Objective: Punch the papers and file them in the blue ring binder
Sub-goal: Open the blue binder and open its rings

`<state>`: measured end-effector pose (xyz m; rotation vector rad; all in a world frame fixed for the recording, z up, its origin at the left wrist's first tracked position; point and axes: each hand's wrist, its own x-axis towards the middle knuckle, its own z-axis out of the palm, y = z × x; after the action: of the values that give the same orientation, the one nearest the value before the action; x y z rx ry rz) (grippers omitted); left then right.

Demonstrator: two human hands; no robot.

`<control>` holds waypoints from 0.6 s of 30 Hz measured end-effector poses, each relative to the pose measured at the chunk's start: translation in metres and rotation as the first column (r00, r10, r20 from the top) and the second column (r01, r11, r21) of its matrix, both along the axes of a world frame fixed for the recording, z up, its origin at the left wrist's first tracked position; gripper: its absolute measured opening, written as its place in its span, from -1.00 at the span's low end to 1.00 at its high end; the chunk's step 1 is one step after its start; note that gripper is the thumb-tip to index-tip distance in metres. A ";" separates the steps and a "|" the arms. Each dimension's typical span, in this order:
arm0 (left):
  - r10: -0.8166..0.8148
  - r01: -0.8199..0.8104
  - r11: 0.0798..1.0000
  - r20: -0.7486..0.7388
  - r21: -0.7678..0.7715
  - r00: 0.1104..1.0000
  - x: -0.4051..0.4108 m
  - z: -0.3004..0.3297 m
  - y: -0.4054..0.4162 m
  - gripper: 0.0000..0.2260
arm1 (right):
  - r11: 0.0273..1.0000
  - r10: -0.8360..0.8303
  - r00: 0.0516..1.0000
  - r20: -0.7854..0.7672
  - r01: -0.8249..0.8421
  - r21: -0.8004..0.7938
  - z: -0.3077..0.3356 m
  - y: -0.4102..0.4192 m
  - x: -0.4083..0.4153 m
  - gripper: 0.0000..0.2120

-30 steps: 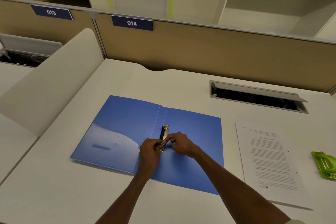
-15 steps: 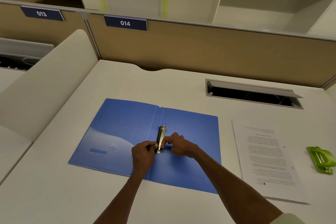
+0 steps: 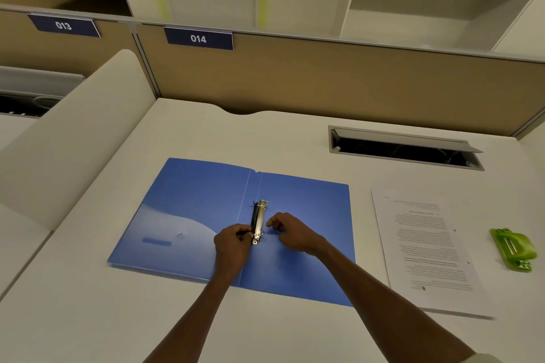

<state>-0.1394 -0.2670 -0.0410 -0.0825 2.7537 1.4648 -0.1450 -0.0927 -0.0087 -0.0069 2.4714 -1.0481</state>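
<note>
The blue ring binder lies open and flat on the desk. Its metal ring mechanism runs along the spine, and the far ring looks split apart. My left hand pinches the near end of the mechanism from the left. My right hand hovers just right of the mechanism with curled fingers, a small gap away, holding nothing. The printed papers lie in a stack to the right of the binder. A green hole punch rests further right.
A cable slot with a raised flap opens in the desk behind the papers. A tan partition with the label 014 closes off the back. A white curved divider rises on the left.
Both hands were pinching the ring mechanism; my right hand has now let go and drawn slightly right. The left hand stays at the near end. The far ring now looks split apart.
</note>
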 end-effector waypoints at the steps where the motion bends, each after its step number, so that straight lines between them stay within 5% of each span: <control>1: 0.013 -0.013 1.000 0.011 -0.004 1.000 0.001 0.001 0.000 -0.85 | 0.999 -0.038 0.999 -0.023 0.038 -0.017 0.001 0.002 0.002 -0.56; 6: 0.092 -0.092 0.996 0.008 0.010 0.996 0.011 0.014 0.006 -0.94 | 0.993 -0.120 0.987 -0.105 0.118 -0.022 0.003 0.017 0.014 -0.64; 12: 0.197 -0.197 0.979 0.004 0.054 0.980 0.025 0.027 0.032 -0.74 | 0.975 -0.224 0.958 -0.182 0.223 -0.028 0.006 0.042 0.034 -0.68; 18: 0.057 -0.051 0.994 -0.064 0.094 0.996 0.049 0.044 0.089 -0.78 | 0.931 -0.364 0.899 -0.241 0.360 -0.065 0.011 0.084 0.058 -0.73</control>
<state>-0.0904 -0.1778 0.0035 -0.1091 2.7509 1.6348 -0.0868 -0.0088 0.0021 0.3507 2.7594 -1.2911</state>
